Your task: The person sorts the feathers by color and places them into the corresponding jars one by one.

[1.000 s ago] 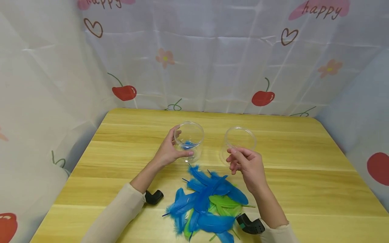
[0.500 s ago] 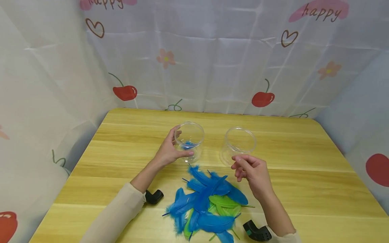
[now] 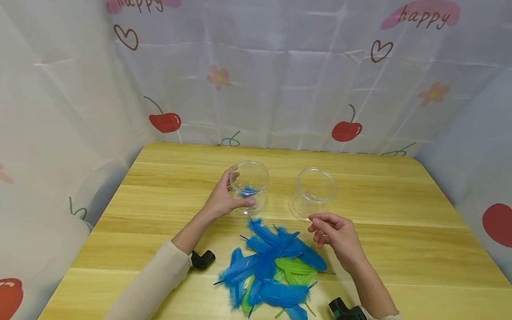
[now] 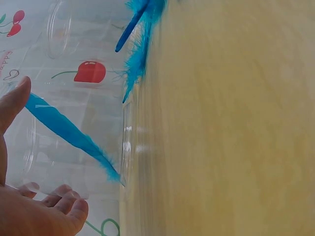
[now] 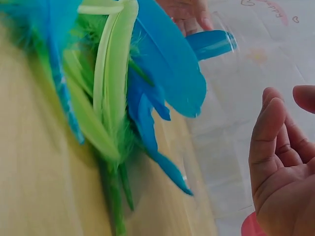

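Note:
My left hand (image 3: 221, 200) grips a clear plastic cup (image 3: 260, 198) from its left side, thumb in front and fingers behind. One blue feather (image 4: 69, 132) leans inside that cup, as the left wrist view shows. Loosely bent and holding nothing, my right hand (image 3: 338, 235) hovers in front of a second clear cup (image 3: 298, 205), to the right of the feathers. In the right wrist view its thumb stands apart from the fingers (image 5: 268, 132). Nearer the body lies a loose pile of blue feathers (image 3: 268, 255) and green feathers (image 3: 296, 266).
Both cups stand upright on the wooden table (image 3: 400, 249), a gap between them. A printed curtain (image 3: 276, 89) rises behind the table's back edge. Black camera mounts (image 3: 202, 260) jut from both wrists beside the pile.
My right hand has moved back from the second cup, toward the body and slightly right. The left hand keeps its grip on the first cup and has not moved.

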A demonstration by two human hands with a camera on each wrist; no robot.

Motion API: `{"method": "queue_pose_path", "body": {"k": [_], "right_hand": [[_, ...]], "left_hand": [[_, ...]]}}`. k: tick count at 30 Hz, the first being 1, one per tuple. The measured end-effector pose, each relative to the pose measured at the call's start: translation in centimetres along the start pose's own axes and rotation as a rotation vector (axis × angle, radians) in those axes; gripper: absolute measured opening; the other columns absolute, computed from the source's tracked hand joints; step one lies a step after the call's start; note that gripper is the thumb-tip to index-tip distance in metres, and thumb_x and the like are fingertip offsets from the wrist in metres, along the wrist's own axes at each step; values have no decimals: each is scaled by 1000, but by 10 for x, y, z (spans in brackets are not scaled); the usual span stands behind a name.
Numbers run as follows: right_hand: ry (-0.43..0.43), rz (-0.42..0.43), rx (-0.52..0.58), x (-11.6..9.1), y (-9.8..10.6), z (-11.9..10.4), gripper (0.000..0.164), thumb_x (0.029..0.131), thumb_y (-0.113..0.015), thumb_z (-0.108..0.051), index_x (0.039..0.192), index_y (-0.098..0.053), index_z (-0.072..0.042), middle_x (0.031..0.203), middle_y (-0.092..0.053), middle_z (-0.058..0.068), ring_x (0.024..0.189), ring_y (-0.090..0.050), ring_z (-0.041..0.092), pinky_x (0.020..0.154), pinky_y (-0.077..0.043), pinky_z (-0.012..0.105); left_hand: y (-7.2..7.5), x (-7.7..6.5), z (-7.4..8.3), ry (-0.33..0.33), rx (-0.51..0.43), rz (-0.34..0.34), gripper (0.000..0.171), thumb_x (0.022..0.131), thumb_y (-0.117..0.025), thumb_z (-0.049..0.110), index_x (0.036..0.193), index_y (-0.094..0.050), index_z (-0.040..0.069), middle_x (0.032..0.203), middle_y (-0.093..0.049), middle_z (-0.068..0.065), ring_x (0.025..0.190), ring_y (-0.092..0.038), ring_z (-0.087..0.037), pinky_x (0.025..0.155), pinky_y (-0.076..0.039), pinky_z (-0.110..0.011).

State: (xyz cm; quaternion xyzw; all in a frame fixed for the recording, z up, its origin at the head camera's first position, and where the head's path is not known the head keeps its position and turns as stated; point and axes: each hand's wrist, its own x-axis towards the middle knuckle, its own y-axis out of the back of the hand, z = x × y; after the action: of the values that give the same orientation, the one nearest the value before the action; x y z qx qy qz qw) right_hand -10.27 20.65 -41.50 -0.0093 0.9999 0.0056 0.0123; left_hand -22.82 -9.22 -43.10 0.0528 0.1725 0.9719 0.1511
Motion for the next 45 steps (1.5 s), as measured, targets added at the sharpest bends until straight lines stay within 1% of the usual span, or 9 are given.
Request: {"method": "queue_pose_path", "body": {"k": [3,7,10,14,18,23,29,38,45], "right_hand": [[-12,-14,-13,1,3,3,20,99,-62,-13,104,-69,4,80,-70,5,61,-63,18,54,-54,24],[-45,-33,-44,3,8,8,33,99,-62,-14,111,-61,17,81,-70,8,62,-63,18,56,-54,24],[-82,-46,-74,4,11,12,38,99,-61,-15,115,-58,20,83,-71,10,63,-63,17,56,-54,24],[-130,-65,-102,6,14,17,39,100,-61,-16,118,-58,19,85,-71,11,65,-64,17,58,-54,24],[-147,-114,-119,9,15,19,39,100,-61,-16,119,-57,19,87,-70,11,66,-63,17,59,-55,26],[-151,-177,-161,12,15,22,37,100,-60,-15,121,-58,17,89,-70,12,65,-62,17,59,-55,27],[-143,-237,-236,16,14,26,36,99,-62,-15,117,-61,15,87,-68,14,66,-59,17,57,-53,27],[-127,-294,-317,21,8,24,34,96,-66,-14,116,-62,14,84,-67,15,63,-55,15,52,-49,26],[-113,-347,-334,24,5,26,32,95,-66,-10,115,-61,15,80,-66,14,60,-52,12,50,-47,23]], "left_hand": [[0,0,-1,3,-3,2,106,73,-90,27,156,-23,20,155,-34,-17,140,-31,-46,110,-29,-60],[0,-1,-1,4,-1,3,107,73,-90,28,156,-23,20,155,-35,-17,140,-31,-46,110,-29,-60],[0,0,-1,6,2,3,107,73,-90,29,156,-23,21,155,-35,-17,140,-32,-45,110,-30,-59],[0,1,-2,6,3,1,107,74,-90,29,156,-22,21,155,-35,-16,140,-32,-44,110,-30,-57],[0,1,-2,-6,3,-1,106,74,-89,28,156,-22,20,155,-35,-17,140,-32,-44,111,-30,-57],[0,1,-1,-13,-2,-4,105,75,-89,26,156,-23,20,155,-34,-18,140,-32,-45,110,-29,-60],[0,1,-3,-12,-9,-9,104,75,-89,25,156,-22,21,155,-34,-18,140,-31,-46,109,-29,-63],[0,1,-3,-7,-13,-5,105,74,-90,28,155,-23,22,155,-35,-17,139,-33,-45,109,-30,-61],[0,1,-4,-4,-12,-2,106,74,-90,28,155,-23,22,155,-35,-16,139,-33,-45,109,-30,-60]]}}
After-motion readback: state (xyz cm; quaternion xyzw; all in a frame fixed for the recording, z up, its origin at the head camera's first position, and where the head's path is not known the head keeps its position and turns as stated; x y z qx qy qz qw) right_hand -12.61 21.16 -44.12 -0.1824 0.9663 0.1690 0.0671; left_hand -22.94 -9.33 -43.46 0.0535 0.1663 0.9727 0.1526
